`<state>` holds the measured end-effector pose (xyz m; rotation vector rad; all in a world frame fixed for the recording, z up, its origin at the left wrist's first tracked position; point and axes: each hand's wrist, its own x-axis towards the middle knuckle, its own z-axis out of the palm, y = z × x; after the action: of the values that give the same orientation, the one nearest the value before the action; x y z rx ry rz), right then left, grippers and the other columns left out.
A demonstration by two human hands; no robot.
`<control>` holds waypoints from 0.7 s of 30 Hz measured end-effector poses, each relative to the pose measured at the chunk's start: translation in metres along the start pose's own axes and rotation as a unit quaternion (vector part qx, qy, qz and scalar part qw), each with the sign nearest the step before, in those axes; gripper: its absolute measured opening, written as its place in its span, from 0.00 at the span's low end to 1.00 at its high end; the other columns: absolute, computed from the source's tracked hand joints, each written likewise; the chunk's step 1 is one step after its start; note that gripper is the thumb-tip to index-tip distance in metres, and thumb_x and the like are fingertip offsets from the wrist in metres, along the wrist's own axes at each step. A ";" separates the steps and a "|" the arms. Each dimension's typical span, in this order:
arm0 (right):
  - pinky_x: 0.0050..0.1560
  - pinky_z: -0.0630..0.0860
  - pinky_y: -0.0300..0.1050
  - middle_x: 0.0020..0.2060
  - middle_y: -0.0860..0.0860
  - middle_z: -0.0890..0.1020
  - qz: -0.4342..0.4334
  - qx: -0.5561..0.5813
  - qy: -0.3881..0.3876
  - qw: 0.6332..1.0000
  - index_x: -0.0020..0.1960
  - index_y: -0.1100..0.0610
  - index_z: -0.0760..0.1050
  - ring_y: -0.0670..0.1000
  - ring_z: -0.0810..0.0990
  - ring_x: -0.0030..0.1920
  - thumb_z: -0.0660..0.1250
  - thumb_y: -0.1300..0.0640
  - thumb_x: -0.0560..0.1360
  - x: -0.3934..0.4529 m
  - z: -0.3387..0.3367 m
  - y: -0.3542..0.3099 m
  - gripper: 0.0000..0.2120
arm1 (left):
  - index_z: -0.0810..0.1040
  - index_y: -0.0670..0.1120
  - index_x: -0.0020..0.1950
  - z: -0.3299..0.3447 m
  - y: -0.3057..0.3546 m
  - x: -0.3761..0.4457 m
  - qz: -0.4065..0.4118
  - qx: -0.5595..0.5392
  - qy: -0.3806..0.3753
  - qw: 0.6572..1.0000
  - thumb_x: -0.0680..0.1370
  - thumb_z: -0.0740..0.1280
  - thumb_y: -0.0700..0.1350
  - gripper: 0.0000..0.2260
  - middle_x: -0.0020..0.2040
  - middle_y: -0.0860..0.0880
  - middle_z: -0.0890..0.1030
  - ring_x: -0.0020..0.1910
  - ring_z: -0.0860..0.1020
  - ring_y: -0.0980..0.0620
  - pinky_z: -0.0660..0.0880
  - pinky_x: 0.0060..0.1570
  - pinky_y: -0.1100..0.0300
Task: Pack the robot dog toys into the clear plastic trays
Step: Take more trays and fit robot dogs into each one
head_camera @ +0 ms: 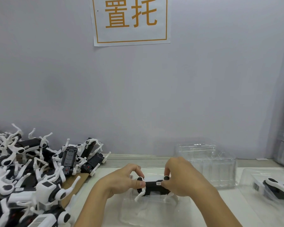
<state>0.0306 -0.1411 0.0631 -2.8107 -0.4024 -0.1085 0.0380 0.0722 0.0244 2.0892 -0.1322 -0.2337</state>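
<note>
Both hands hold one black-bodied robot dog toy with white plastic legs [155, 187] just above a clear plastic tray [147, 210] lying on the white table [228, 203] in front of the person. The left hand [123, 179] has its grip narrowed on the toy's left end, thumb and curled fingers pinching around the round white hip joint; the right hand [180, 176] pinches the right end the same way, fingertips at the other black-centred joint. The toy's body lies level, its white legs pointing down toward the tray. To the left, a heap of unpacked black and white robot dog toys [28, 174] is piled on brown cardboard [75, 182]. Behind the right hand stands a stack of empty clear plastic trays [206, 163], and at the far right another clear tray [259, 182] already holds a packed robot dog [279, 189]. A white paper sign with orange characters [130, 20] hangs on the grey wall.
</note>
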 end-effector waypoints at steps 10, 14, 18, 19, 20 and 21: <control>0.37 0.75 0.40 0.43 0.49 0.81 0.031 0.047 0.004 0.998 0.48 0.57 0.81 0.51 0.81 0.41 0.74 0.49 0.74 0.002 0.009 0.005 0.11 | 0.76 0.52 0.54 0.002 -0.002 0.003 0.003 0.007 0.014 1.000 0.75 0.74 0.49 0.11 0.68 0.61 0.67 0.70 0.68 0.52 0.67 0.70 0.51; 0.36 0.74 0.38 0.39 0.47 0.77 0.039 0.052 0.002 0.998 0.50 0.57 0.81 0.49 0.79 0.37 0.75 0.51 0.73 0.003 0.008 0.003 0.11 | 0.76 0.53 0.54 0.001 -0.002 0.004 -0.002 0.014 0.015 1.000 0.75 0.74 0.51 0.11 0.68 0.62 0.67 0.69 0.68 0.53 0.66 0.69 0.53; 0.41 0.79 0.41 0.42 0.50 0.81 0.049 0.043 -0.010 0.998 0.53 0.59 0.82 0.52 0.84 0.43 0.77 0.55 0.72 0.003 0.004 0.002 0.13 | 0.76 0.53 0.55 0.001 -0.001 0.004 -0.004 0.021 0.011 1.000 0.74 0.74 0.52 0.13 0.66 0.63 0.68 0.67 0.69 0.54 0.67 0.69 0.52; 0.45 0.81 0.44 0.48 0.54 0.83 0.053 0.039 -0.011 0.998 0.56 0.61 0.82 0.54 0.85 0.47 0.76 0.56 0.72 0.003 0.002 0.002 0.15 | 0.76 0.53 0.55 0.001 -0.001 0.004 -0.005 0.023 0.010 1.000 0.74 0.75 0.53 0.13 0.66 0.63 0.68 0.67 0.69 0.54 0.67 0.69 0.52; 0.49 0.82 0.47 0.53 0.57 0.83 0.053 0.034 -0.009 0.998 0.58 0.62 0.81 0.55 0.84 0.51 0.75 0.57 0.72 0.003 0.001 0.002 0.16 | 0.76 0.52 0.55 0.001 -0.001 0.004 -0.006 0.024 0.011 1.000 0.74 0.75 0.53 0.13 0.65 0.63 0.68 0.67 0.69 0.54 0.67 0.69 0.53; 0.52 0.82 0.48 0.55 0.58 0.83 0.055 0.032 -0.009 0.998 0.59 0.63 0.81 0.56 0.84 0.52 0.74 0.58 0.73 0.004 -0.001 0.003 0.16 | 0.77 0.52 0.55 0.001 -0.002 0.005 -0.006 0.025 0.010 1.000 0.74 0.75 0.53 0.13 0.65 0.63 0.68 0.67 0.69 0.54 0.67 0.68 0.53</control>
<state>0.0347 -0.1428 0.0636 -2.7648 -0.2494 -0.0442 0.0422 0.0714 0.0221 2.1412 -0.1149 -0.2178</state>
